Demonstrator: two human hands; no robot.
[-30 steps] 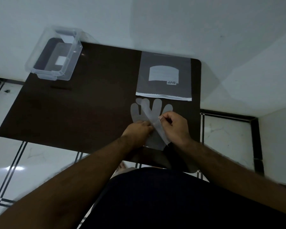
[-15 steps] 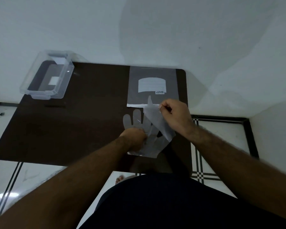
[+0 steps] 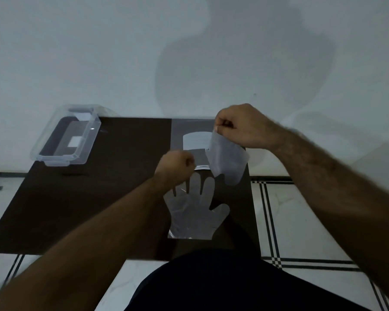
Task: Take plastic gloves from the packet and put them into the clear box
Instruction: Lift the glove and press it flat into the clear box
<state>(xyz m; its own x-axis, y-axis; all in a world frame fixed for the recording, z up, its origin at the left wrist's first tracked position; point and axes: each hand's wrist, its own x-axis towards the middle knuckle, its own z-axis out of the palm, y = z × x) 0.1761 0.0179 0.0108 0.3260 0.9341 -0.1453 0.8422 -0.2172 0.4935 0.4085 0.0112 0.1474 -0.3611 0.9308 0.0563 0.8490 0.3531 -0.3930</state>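
Step in hand: separating gloves.
Right hand [image 3: 243,126] pinching 1 raised glove [image 3: 228,162] above packet [image 3: 192,140].
Left hand [image 3: 174,166] clenched; contents unclear.
2nd glove [image 3: 193,212] flat on table [image 3: 99,194].
Next, likely: carry to clear box [image 3: 65,136], far left.

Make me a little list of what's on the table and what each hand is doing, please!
table: dark brown top, set against a pale wall
clear box: open, at the far left corner
packet: flat on the table at the far side, right of the box
lifted glove: hangs from the right hand, above the packet
flat glove: lies on the table near the person, fingers pointing away
right hand: raised, pinching the lifted glove's edge
left hand: closed, over the flat glove's fingertips; whether it grips them I cannot tell
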